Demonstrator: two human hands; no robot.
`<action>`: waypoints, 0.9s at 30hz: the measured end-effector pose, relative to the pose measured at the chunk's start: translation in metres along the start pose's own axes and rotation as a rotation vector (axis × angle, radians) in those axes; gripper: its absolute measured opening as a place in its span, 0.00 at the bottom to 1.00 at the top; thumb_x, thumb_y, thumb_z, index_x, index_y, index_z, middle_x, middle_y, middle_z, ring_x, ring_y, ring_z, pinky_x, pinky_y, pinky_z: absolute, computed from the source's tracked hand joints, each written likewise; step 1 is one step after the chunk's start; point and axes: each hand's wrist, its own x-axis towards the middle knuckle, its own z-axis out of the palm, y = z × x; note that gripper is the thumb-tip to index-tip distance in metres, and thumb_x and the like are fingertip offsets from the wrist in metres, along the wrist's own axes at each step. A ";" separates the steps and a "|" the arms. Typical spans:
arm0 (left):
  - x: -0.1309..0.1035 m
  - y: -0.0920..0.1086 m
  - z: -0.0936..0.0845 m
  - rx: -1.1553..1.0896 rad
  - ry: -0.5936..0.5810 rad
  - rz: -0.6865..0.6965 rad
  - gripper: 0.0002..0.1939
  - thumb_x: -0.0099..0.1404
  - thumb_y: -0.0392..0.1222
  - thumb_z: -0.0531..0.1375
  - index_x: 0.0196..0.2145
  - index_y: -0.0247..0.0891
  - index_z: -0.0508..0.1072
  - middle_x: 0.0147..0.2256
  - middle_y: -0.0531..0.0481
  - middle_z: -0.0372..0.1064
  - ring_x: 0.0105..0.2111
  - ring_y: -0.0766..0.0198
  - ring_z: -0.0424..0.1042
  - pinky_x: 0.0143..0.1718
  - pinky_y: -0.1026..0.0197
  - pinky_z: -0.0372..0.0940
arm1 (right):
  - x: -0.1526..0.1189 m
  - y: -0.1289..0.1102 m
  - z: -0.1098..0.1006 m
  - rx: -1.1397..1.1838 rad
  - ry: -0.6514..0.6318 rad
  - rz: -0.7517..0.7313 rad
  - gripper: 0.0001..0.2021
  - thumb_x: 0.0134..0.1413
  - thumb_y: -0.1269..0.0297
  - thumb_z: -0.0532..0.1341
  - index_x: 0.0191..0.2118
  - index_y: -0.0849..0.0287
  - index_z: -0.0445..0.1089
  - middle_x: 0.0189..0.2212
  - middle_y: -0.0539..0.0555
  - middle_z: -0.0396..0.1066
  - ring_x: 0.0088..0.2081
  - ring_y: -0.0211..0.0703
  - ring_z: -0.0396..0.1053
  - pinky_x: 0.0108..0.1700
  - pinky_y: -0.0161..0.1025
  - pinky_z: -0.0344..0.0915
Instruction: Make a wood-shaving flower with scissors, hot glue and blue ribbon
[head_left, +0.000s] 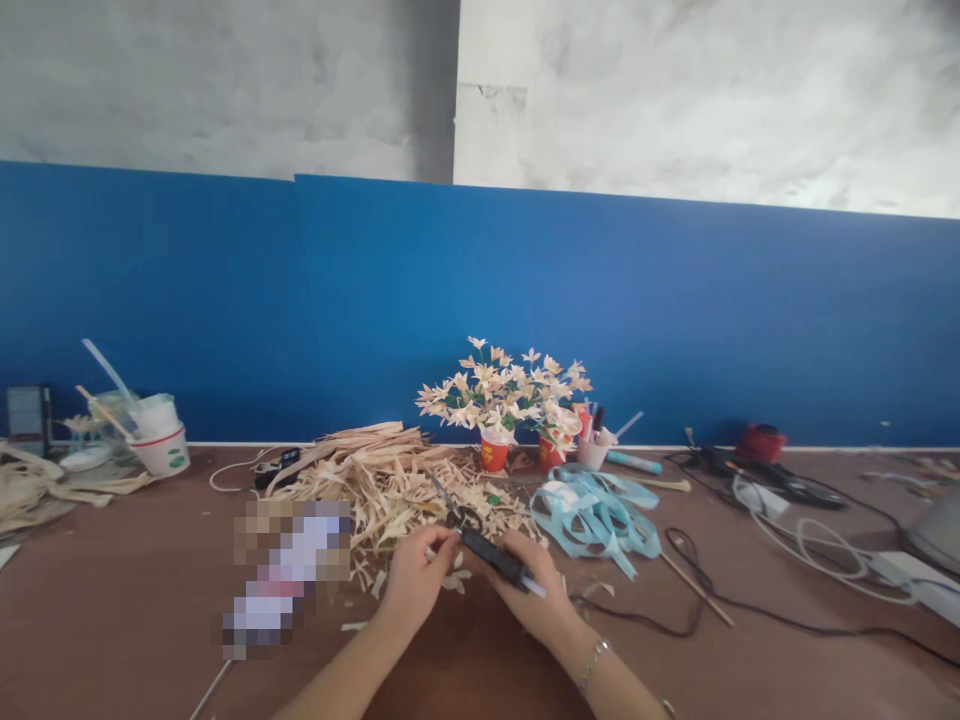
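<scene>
A black glue gun with a pale glue stick poking from its rear is held in my right hand. Its tip points up and left, at the fingertips of my left hand. Those fingers are pinched together; what they hold is too small to make out. A pale flower piece lies on the table between my hands. Just beyond them are dark-handled scissors on a heap of cream-coloured strips and petals. Cream flowers stand in red cups behind the heap.
Light blue ribbon lies right of the heap, beside a thin wooden stick and a black cable. White cables and a power strip are far right. A white cup stands at left, and a blurred-out object lies nearer.
</scene>
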 end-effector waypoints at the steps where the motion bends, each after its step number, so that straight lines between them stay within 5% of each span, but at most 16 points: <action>1: 0.000 0.000 -0.002 0.056 0.007 0.055 0.13 0.60 0.44 0.52 0.26 0.37 0.73 0.25 0.50 0.69 0.28 0.62 0.67 0.31 0.62 0.60 | 0.000 -0.001 -0.001 0.001 -0.003 -0.003 0.09 0.46 0.67 0.57 0.21 0.59 0.57 0.20 0.47 0.60 0.23 0.35 0.58 0.25 0.30 0.54; 8: 0.001 0.002 -0.015 0.314 -0.079 0.365 0.11 0.62 0.39 0.51 0.29 0.40 0.72 0.28 0.48 0.70 0.34 0.58 0.66 0.36 0.57 0.59 | 0.001 0.006 -0.006 -0.007 0.022 0.032 0.07 0.45 0.68 0.57 0.22 0.58 0.58 0.19 0.47 0.61 0.23 0.36 0.59 0.26 0.30 0.54; 16: 0.007 -0.010 -0.013 0.134 0.133 0.236 0.11 0.63 0.43 0.51 0.28 0.39 0.71 0.28 0.49 0.70 0.32 0.60 0.67 0.35 0.59 0.61 | -0.002 0.004 -0.019 -0.023 -0.152 -0.063 0.02 0.42 0.72 0.56 0.26 0.59 0.62 0.22 0.48 0.65 0.25 0.37 0.61 0.27 0.30 0.53; 21: 0.004 -0.010 -0.010 0.221 -0.036 0.292 0.11 0.61 0.42 0.52 0.27 0.40 0.72 0.27 0.50 0.70 0.32 0.60 0.67 0.36 0.59 0.60 | -0.001 -0.011 -0.026 -0.046 -0.176 -0.119 0.05 0.44 0.68 0.56 0.31 0.58 0.62 0.25 0.49 0.66 0.26 0.37 0.62 0.29 0.31 0.54; 24: 0.004 -0.013 -0.008 0.226 -0.061 0.265 0.11 0.61 0.43 0.52 0.26 0.40 0.72 0.26 0.49 0.70 0.32 0.60 0.67 0.35 0.59 0.61 | 0.002 -0.011 -0.043 -0.243 -0.162 0.025 0.07 0.43 0.69 0.55 0.33 0.58 0.60 0.26 0.51 0.68 0.29 0.41 0.65 0.31 0.33 0.55; 27: 0.005 -0.018 -0.007 0.204 -0.030 0.219 0.12 0.61 0.44 0.52 0.27 0.39 0.72 0.28 0.48 0.71 0.32 0.59 0.68 0.35 0.58 0.62 | -0.002 0.003 -0.075 -0.464 -0.152 0.400 0.11 0.42 0.67 0.56 0.36 0.60 0.58 0.27 0.55 0.71 0.31 0.48 0.69 0.32 0.37 0.55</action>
